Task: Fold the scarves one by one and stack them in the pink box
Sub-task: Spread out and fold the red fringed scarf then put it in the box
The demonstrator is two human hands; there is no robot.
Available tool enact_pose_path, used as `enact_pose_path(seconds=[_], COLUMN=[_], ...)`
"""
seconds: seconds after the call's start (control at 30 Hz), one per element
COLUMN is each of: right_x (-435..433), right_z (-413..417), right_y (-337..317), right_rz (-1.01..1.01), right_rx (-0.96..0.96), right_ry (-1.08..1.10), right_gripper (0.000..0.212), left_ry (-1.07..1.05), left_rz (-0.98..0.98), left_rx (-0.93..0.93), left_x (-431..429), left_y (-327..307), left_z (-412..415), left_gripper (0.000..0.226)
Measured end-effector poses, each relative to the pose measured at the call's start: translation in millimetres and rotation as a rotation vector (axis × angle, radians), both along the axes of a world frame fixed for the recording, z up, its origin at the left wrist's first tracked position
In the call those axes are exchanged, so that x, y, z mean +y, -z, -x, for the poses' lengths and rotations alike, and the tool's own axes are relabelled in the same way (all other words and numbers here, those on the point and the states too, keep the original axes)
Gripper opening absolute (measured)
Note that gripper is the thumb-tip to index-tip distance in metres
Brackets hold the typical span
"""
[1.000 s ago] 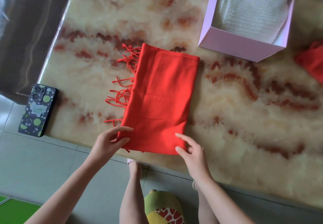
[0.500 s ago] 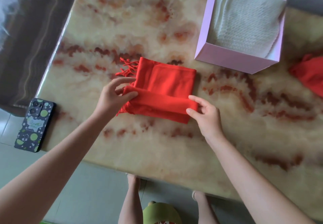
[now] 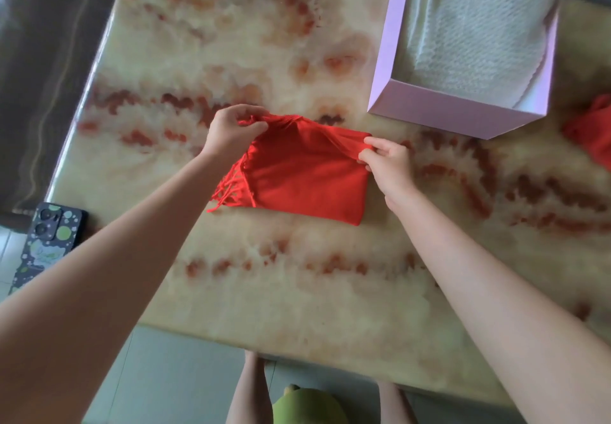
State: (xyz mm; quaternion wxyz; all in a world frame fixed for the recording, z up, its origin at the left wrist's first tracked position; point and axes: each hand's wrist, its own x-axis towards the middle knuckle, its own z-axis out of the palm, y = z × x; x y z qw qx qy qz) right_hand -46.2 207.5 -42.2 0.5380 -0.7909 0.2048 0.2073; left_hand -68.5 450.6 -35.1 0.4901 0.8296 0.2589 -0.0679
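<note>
Two bare legs (image 3: 251, 390) stand on the grey floor on the near side of the red scarf (image 3: 307, 182), with something rounded and green (image 3: 307, 405) between them, cut off by the frame so I cannot tell what it is. The scarf lies folded into a broad flat packet on the marbled cream-and-rust bench (image 3: 297, 291), about midway across it, its near fold flat on the surface. A phone (image 3: 46, 242) in a dark case with green spots lies well to the left of the scarf, at the bench's near left corner. A tangle of red fringe (image 3: 231, 189) spills from the scarf's left end and rests on the bench. The left hand (image 3: 231, 129) is at the scarf's far left corner, its fingers (image 3: 254, 127) curled and pinching a bunch of cloth and tassels. The right hand (image 3: 385, 165) is at the far right corner, thumb and fingers (image 3: 370, 146) nipping the top layer's edge, which stretches taut between the two hands. Beyond the scarf and to its right stands the pink box (image 3: 456, 116), open-topped and apart from the scarf, with a white knitted cloth (image 3: 479, 33) lying inside it. Well to the right of the scarf, a crumpled red cloth (image 3: 591, 132) lies on the bench, only partly in view.
</note>
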Motion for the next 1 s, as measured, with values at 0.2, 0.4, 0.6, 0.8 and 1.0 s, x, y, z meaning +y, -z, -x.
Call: enact_pose_path(seconds=[0.2,0.4,0.6,0.8,1.0], right_x=[-3,-9,-13,-17,-25], right_z=[2,23,63,83,82], right_y=[13,23,26,23,23], right_rz=[0.229,0.275,0.215,0.198,0.190], right_rx=[-0.059,-0.144,-0.106,-0.070,-0.043], right_ry=[-0.176,-0.150,-0.164,-0.156,-0.179], right_gripper=[0.068,0.061,0.058,0.059,0.055], left_ry=[0.251,0.175,0.071,0.039,-0.038], left_rz=[-0.223,-0.415,-0.230,-0.194,-0.231], left_rx=[-0.007,0.100,0.182,0.255,0.161], left_x=[-4,-13,-4,5,23], left_y=[4,4,5,6,9], left_z=[5,27,67,79,77], left_gripper=[0.085,0.087,0.078,0.055,0.042])
